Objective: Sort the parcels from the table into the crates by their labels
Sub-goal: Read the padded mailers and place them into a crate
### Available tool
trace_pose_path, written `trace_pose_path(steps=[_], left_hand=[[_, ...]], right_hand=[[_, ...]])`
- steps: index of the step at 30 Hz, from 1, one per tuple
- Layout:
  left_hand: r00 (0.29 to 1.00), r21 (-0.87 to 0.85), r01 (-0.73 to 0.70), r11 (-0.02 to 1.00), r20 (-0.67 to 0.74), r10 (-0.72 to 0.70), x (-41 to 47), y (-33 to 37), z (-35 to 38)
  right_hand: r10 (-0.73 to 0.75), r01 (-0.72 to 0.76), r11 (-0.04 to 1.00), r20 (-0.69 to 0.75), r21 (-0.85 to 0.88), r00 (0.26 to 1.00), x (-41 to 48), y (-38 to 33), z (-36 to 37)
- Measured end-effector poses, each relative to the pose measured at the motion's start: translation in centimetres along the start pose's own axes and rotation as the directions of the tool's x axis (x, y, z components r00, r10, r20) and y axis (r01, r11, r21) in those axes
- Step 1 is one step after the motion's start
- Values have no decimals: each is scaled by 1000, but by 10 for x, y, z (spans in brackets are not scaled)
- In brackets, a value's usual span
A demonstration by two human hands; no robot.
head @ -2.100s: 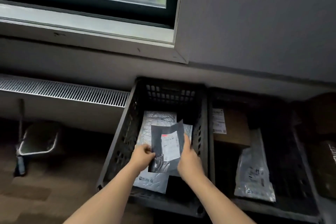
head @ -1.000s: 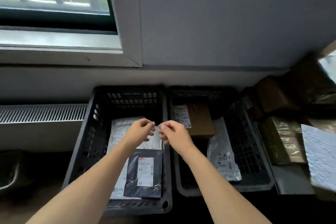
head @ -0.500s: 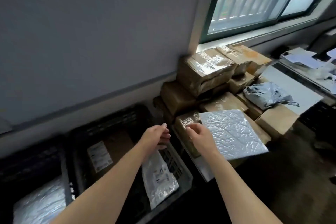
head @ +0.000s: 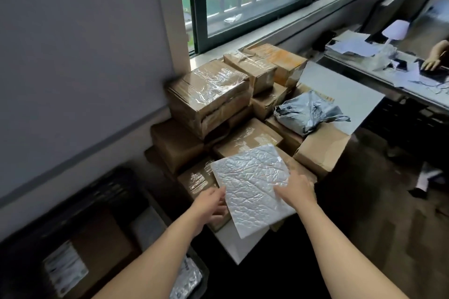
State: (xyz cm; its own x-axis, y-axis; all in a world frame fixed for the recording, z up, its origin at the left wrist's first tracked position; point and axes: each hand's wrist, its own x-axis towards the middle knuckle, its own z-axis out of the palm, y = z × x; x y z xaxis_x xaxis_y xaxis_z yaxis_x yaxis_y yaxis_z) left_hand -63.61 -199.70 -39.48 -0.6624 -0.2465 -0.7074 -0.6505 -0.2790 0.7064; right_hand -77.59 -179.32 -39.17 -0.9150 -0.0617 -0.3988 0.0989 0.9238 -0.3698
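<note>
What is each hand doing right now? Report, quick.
Left hand: pinches the white bubble mailer at its left edge.
Right hand: rests on the mailer; grip cannot be told.
</note>
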Motion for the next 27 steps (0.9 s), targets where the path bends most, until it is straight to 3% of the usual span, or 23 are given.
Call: trace_pose_path(steps=[5,9,13,15,17,19,21,25,27], left_hand=[[999,2,42,999,-5,-42,5,5,3],[1000,57,21,998,13,-22,0,10,2],[999,76,-10,997,54,6,-10,9,-12],[997,28,-20,999,72,17,-22,12,-19],[997,-84,-25,996,70,31,-38,22,-28],[993,-255,-81,964,65,100,-51,37,-46],[974,-410,-178,895,59,221,-66,55,-74],[903,-601,-363,712,-37,429,-109,89,-128],[832,-548,-498,672,-84,549,-139,101,-150]], right_hand=[[84,-84,996,-3,23,996,10,9,-5],[-10,3,992,56,127,998,5,6,-14],[-197,185,933,8,308,980,-9,-9,-32],[-206,155,888,74,432,976,-26,-25,-48],[-192,72,781,128,621,973,-47,-44,-68],[-236,-42,602,228,797,945,-72,-62,-89],[-362,-41,503,254,863,897,-93,-76,-106],[-458,206,597,119,775,881,-124,-113,-114],[-471,354,643,-13,679,882,-141,-137,-109]])
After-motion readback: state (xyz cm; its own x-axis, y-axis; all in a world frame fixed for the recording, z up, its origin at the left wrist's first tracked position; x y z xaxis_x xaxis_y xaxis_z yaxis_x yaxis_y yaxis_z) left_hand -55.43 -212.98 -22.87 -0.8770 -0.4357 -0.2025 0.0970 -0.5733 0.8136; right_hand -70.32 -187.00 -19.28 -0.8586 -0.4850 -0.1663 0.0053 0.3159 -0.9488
